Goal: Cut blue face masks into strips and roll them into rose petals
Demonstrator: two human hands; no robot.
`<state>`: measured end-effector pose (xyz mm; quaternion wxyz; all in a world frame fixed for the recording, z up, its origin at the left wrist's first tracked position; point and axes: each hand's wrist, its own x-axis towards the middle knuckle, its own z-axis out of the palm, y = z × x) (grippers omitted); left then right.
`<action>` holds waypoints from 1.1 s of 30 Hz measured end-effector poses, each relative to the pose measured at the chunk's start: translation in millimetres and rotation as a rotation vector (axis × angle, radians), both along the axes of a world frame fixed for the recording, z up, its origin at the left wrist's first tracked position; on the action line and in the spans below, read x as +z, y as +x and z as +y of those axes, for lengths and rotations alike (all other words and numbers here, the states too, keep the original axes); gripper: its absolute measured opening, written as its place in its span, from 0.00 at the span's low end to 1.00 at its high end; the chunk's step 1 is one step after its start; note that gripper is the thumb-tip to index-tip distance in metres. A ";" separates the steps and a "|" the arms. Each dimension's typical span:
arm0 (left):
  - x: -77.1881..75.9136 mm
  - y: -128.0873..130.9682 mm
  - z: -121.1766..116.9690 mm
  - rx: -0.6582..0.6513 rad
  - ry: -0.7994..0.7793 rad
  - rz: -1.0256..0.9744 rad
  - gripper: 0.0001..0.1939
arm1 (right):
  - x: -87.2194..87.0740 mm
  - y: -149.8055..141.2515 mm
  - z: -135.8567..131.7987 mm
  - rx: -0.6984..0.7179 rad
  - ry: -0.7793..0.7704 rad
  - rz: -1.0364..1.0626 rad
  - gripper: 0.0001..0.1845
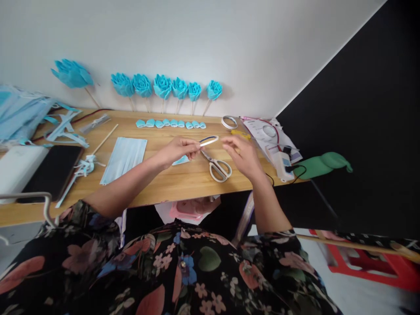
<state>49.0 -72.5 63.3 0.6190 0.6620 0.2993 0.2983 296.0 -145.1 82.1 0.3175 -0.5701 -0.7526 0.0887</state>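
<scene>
My left hand (185, 148) pinches a thin roll of tape (210, 141), a white ring seen almost edge-on. Just to its right, my right hand (241, 151) is raised with bent fingers apart and nothing visible in them. White-handled scissors (219, 169) lie on the table below the two hands, blades pointing toward the left hand. Partly hidden under my left hand is a small light blue piece (180, 160). Farther left lies a flat, pleated blue face mask (124, 158). Behind the hands runs a row of several small folded blue pieces (170, 124).
Several blue flowers on sticks (162, 87) lean along the wall. Another tape roll (229, 122), a yellow tool (241, 133) and papers (262, 135) lie right, near a power strip (284, 166). Left are a phone (54, 173), a stick (105, 139) and a mask pile (22, 113).
</scene>
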 end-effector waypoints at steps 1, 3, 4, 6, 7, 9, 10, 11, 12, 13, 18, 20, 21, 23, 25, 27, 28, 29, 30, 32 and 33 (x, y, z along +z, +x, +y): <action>-2.3 -0.8 1.0 0.028 -0.043 -0.031 0.14 | -8.3 5.7 -5.6 -0.045 -0.060 -0.049 0.12; -6.2 -2.1 3.3 0.070 -0.120 -0.088 0.15 | -26.6 12.2 -15.6 -0.091 -0.177 -0.188 0.10; -7.7 -2.5 4.3 0.084 -0.146 -0.110 0.14 | -35.2 11.9 -19.5 -0.091 -0.232 -0.250 0.10; -9.5 -2.4 5.1 0.111 -0.171 -0.157 0.13 | -48.5 3.3 -23.9 -0.113 -0.315 -0.350 0.13; -9.8 -2.1 4.8 0.124 -0.177 -0.179 0.13 | -52.6 -3.6 -24.2 -0.135 -0.332 -0.392 0.14; -9.5 -0.9 3.2 0.145 -0.195 -0.218 0.12 | -56.1 -17.1 -20.6 -0.174 -0.333 -0.450 0.16; -9.2 -0.3 2.3 0.154 -0.209 -0.235 0.11 | -56.3 -21.3 -17.3 -0.188 -0.332 -0.457 0.15; -9.0 0.1 1.5 0.161 -0.228 -0.250 0.12 | -55.7 -22.5 -13.8 -0.206 -0.331 -0.432 0.15; -9.1 0.1 1.0 0.165 -0.248 -0.266 0.13 | -54.8 -20.8 -10.7 -0.227 -0.329 -0.363 0.15; -9.4 -0.2 1.0 0.165 -0.267 -0.281 0.15 | -53.7 -16.3 -8.6 -0.248 -0.326 -0.247 0.16; -16.0 -5.9 6.1 0.141 -0.318 -0.350 0.22 | -49.0 8.4 -22.1 -0.147 -0.365 0.720 0.33; -19.4 -8.3 8.4 0.136 -0.336 -0.365 0.24 | -48.7 2.9 -36.2 -0.043 -0.457 0.933 0.41; -21.0 -9.2 9.1 0.132 -0.344 -0.364 0.25 | -48.8 -3.6 -43.3 0.003 -0.503 1.000 0.43; -23.9 -10.4 9.4 0.116 -0.353 -0.354 0.26 | -49.0 -20.3 -54.7 0.105 -0.563 1.102 0.43; -26.7 -10.8 8.8 0.099 -0.358 -0.352 0.27 | -48.6 -36.3 -60.2 0.211 -0.593 1.163 0.39; -29.7 -10.7 8.2 0.076 -0.363 -0.360 0.28 | -48.5 -47.5 -60.2 0.305 -0.632 1.192 0.36; -31.4 -10.7 8.1 0.063 -0.363 -0.367 0.27 | -49.0 -51.0 -58.9 0.346 -0.654 1.201 0.36; -33.0 -10.8 8.1 0.046 -0.359 -0.375 0.27 | -50.0 -53.3 -57.1 0.384 -0.676 1.207 0.37; -34.5 -10.9 8.2 0.026 -0.351 -0.384 0.27 | -51.3 -54.8 -55.2 0.418 -0.694 1.209 0.38; -36.9 -11.0 8.5 -0.013 -0.325 -0.399 0.28 | -54.9 -56.2 -51.7 0.471 -0.712 1.194 0.40; -37.5 -10.9 8.4 -0.027 -0.313 -0.404 0.28 | -56.8 -56.6 -50.3 0.490 -0.718 1.181 0.40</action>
